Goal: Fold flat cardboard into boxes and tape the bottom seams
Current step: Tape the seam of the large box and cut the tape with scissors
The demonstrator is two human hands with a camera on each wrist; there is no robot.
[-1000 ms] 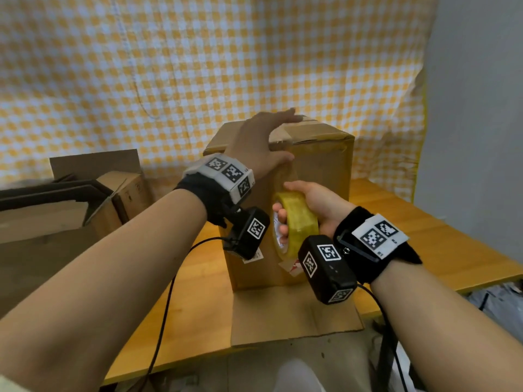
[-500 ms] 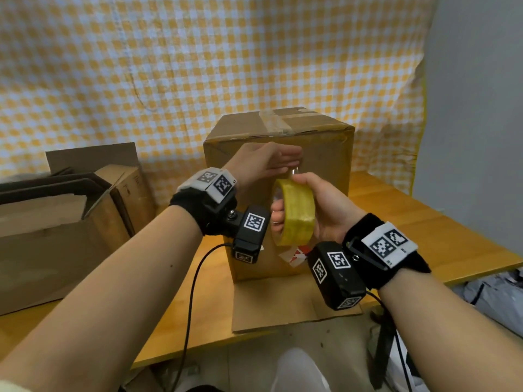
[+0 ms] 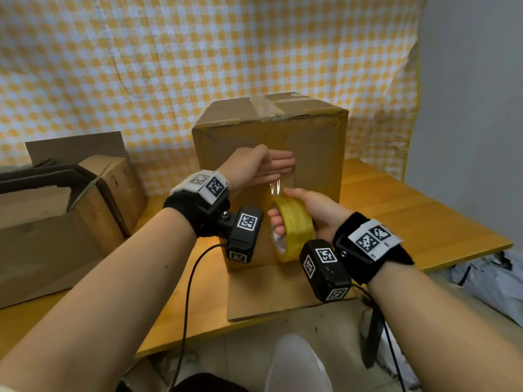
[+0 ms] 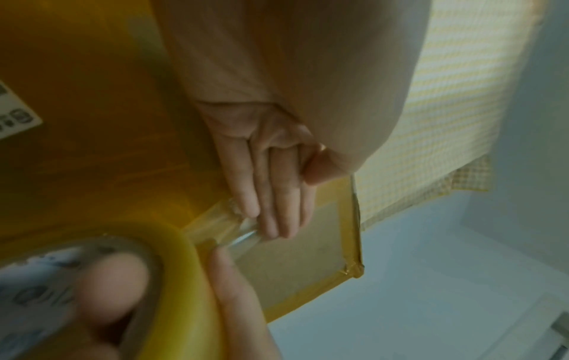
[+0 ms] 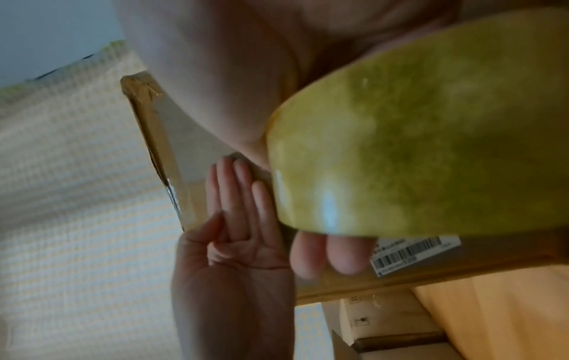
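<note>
A brown cardboard box point(image 3: 311, 142) stands upside down on the wooden table point(image 3: 424, 222), its taped seam point(image 3: 266, 106) on top. My left hand point(image 3: 268, 168) lies flat with straight fingers against the box's near face, pressing a clear strip of tape point(image 4: 227, 226) down. My right hand point(image 3: 300, 213) grips a yellow tape roll point(image 3: 294, 230) just below, fingers through its core. The strip runs from the roll point(image 4: 184, 268) up under the left fingers point(image 4: 270, 207). In the right wrist view the roll point(image 5: 431, 146) fills the frame beside the flat left hand point(image 5: 240, 219).
A flat cardboard flap point(image 3: 283, 292) juts from the box over the table's near edge. Open boxes and flattened cardboard point(image 3: 70, 199) sit at the left. A checked yellow cloth point(image 3: 169, 66) hangs behind; a grey wall point(image 3: 475, 108) stands at the right.
My left hand came down from the box's top to its near face and flattened on the tape. The right hand pulled the roll slightly down and away, stretching the strip.
</note>
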